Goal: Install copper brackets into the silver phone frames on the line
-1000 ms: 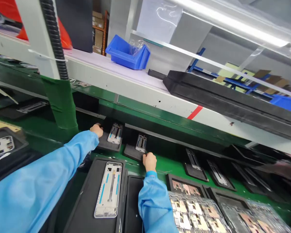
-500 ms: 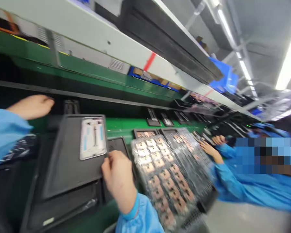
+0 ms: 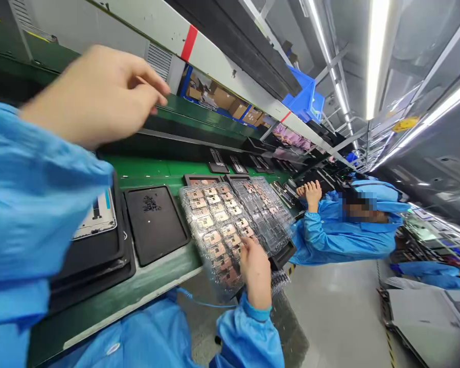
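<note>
My left hand (image 3: 99, 94) is raised above the left side of the bench, its fingers curved, with a gap to the thumb and no object visible in it. Partly covered by the left sleeve, a white phone-like housing (image 3: 99, 217) lies on stacked black trays (image 3: 99, 258). My right hand (image 3: 256, 271) reaches over a clear plastic blister tray (image 3: 187, 204), whose pockets hold several copper-coloured metal plates (image 3: 212, 237). Its thumb and fingers are pinched together at one pocket; what lies between the fingertips is hidden.
A flat black tray (image 3: 157, 225) lies left of the blister tray. Beyond runs a green belt (image 3: 157, 171) with black holders (image 3: 217, 161). To the right, a co-worker in blue (image 3: 329, 230) sits close to a second blister tray (image 3: 264, 220). A white beam (image 3: 230, 71) crosses above.
My right hand has moved right, from the black tray's edge to the blister tray. My left hand has risen and appears larger. The view has turned to the right.
</note>
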Motion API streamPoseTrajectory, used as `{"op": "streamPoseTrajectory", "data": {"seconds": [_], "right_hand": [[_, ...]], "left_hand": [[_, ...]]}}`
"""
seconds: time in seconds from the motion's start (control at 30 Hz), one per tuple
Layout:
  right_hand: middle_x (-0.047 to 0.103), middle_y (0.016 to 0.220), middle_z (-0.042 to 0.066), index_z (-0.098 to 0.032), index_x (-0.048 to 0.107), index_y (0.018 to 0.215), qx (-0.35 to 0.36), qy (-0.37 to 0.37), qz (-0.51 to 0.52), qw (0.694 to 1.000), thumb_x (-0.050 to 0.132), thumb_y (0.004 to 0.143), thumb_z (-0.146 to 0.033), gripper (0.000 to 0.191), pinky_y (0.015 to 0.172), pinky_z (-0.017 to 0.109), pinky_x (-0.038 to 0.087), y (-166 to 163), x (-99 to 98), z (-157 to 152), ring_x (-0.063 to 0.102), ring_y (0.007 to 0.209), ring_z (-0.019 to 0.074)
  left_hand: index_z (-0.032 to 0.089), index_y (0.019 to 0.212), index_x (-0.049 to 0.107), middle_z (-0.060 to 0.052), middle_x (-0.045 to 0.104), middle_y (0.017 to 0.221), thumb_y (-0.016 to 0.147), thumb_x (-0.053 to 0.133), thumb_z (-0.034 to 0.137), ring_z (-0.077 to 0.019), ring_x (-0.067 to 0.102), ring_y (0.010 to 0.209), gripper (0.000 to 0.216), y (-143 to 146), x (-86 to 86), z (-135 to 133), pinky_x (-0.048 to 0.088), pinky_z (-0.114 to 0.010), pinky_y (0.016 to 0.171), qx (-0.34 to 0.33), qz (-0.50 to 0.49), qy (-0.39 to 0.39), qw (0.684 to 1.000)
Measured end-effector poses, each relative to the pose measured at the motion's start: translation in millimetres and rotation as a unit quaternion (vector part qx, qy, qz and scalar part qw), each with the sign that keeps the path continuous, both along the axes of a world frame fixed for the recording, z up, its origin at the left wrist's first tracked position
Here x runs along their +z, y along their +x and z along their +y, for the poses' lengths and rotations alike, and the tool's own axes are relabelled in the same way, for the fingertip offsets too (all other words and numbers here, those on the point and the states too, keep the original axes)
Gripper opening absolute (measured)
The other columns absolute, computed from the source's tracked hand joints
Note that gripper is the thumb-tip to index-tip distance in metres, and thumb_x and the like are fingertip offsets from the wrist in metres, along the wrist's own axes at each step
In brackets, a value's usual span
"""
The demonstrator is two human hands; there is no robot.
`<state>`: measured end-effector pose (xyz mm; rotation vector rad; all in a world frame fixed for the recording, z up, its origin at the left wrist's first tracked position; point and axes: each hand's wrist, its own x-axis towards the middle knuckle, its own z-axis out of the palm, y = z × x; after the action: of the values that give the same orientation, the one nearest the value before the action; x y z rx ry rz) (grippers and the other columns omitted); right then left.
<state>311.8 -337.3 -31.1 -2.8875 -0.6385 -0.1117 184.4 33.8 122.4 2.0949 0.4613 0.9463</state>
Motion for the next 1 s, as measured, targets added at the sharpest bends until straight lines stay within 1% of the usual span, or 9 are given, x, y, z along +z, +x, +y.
{"op": "streamPoseTrajectory", "data": {"seconds": [0.1, 0.2, 0.33, 0.43, 0.57, 0.7, 0.77, 0.87, 1.0], "right_hand": [[0.069, 0.096, 0.012, -0.017, 0.076, 0.120, 0.028, -0.031, -0.003, 0.999, 0.050, 0.089, -0.005, 0.042, 0.083, 0.035, 0.054, 32, -15.9, -51, 0.068, 0.090, 0.0258], [0.064, 0.096, 0.010, -0.024, 0.075, 0.127, 0.099, -0.047, -0.011, 0.994, 0.055, 0.089, -0.007, 0.046, 0.088, 0.038, 0.054, 51, -33.9, -69, 0.063, 0.092, 0.0257], [0.060, 0.104, 0.012, -0.027, 0.074, 0.124, 0.198, -0.044, -0.030, 0.979, 0.057, 0.089, -0.010, 0.042, 0.088, 0.043, 0.055, 73, -42.2, -76, 0.059, 0.095, 0.0278], [0.064, 0.108, 0.013, -0.025, 0.075, 0.114, 0.279, -0.026, -0.041, 0.959, 0.056, 0.091, -0.014, 0.032, 0.086, 0.044, 0.056, 95, -38.8, -79, 0.061, 0.098, 0.0291], [0.071, 0.101, 0.011, -0.024, 0.074, 0.112, 0.369, 0.016, -0.108, 0.923, 0.049, 0.097, -0.015, 0.030, 0.081, 0.041, 0.056, 100, -26.3, -68, 0.065, 0.092, 0.0276], [0.075, 0.106, 0.011, -0.022, 0.066, 0.134, 0.422, 0.108, -0.220, 0.873, 0.060, 0.096, -0.008, 0.041, 0.082, 0.038, 0.054, 35, -10.5, -26, 0.069, 0.092, 0.0249], [0.077, 0.105, 0.010, -0.020, 0.062, 0.142, 0.503, 0.139, -0.182, 0.834, 0.064, 0.094, -0.007, 0.049, 0.080, 0.036, 0.054, -13, -7.9, 8, 0.071, 0.092, 0.0244], [0.079, 0.098, 0.009, -0.019, 0.064, 0.138, 0.539, 0.236, -0.137, 0.797, 0.065, 0.095, -0.007, 0.045, 0.072, 0.035, 0.056, -65, -12.3, 64, 0.071, 0.086, 0.0227], [0.076, 0.105, 0.005, -0.030, 0.070, 0.125, 0.488, 0.293, -0.036, 0.821, 0.066, 0.099, -0.020, 0.028, 0.076, 0.036, 0.061, -69, -25.7, 122, 0.072, 0.090, 0.0212]], "left_hand": [[0.017, 0.118, 0.073, 0.004, 0.074, 0.099, 0.100, 0.047, 0.023, -0.0146, 0.071, 0.095, 0.032, 15, -13.6, -78, 0.052, -0.030, 0.090, -0.076, -0.034, -0.026, 0.996], [0.022, 0.109, 0.072, 0.003, 0.075, 0.104, 0.102, 0.050, 0.024, -0.0143, 0.069, 0.101, 0.023, 11, -75.1, -132, 0.050, -0.025, 0.093, -0.222, -0.020, -0.122, 0.967], [0.023, 0.106, 0.070, 0.001, 0.075, 0.102, 0.105, 0.042, 0.027, -0.0169, 0.069, 0.098, 0.029, -28, -161.0, -167, 0.050, -0.026, 0.090, -0.287, 0.126, -0.210, 0.926], [0.024, 0.110, 0.071, -0.001, 0.075, 0.105, 0.105, 0.041, 0.028, -0.0185, 0.069, 0.101, 0.031, -64, -194.0, -179, 0.048, -0.028, 0.095, -0.309, 0.205, -0.251, 0.894], [0.022, 0.111, 0.073, -0.005, 0.077, 0.106, 0.104, 0.045, 0.041, -0.0230, 0.068, 0.103, 0.034, -84, -204.2, -189, 0.049, -0.034, 0.098, -0.316, 0.251, -0.342, 0.849], [0.013, 0.123, 0.069, -0.019, 0.075, 0.117, 0.090, 0.053, 0.078, -0.0298, 0.072, 0.102, 0.074, -75, -204.2, -196, 0.059, -0.041, 0.090, -0.309, 0.157, -0.514, 0.785], [0.014, 0.131, 0.065, -0.020, 0.072, 0.127, 0.083, 0.062, 0.081, -0.0320, 0.071, 0.111, 0.083, -73, -201.8, -197, 0.058, -0.043, 0.097, -0.287, 0.080, -0.541, 0.787], [0.019, 0.127, 0.070, -0.015, 0.073, 0.128, 0.086, 0.072, 0.068, -0.0299, 0.071, 0.114, 0.064, -80, -195.5, -188, 0.058, -0.040, 0.103, -0.167, -0.007, -0.567, 0.806], [0.018, 0.112, 0.079, -0.012, 0.079, 0.114, 0.091, 0.069, 0.061, -0.0294, 0.077, 0.101, 0.049, -104, -191.9, -156, 0.063, -0.038, 0.095, -0.003, -0.013, -0.554, 0.833]]}}
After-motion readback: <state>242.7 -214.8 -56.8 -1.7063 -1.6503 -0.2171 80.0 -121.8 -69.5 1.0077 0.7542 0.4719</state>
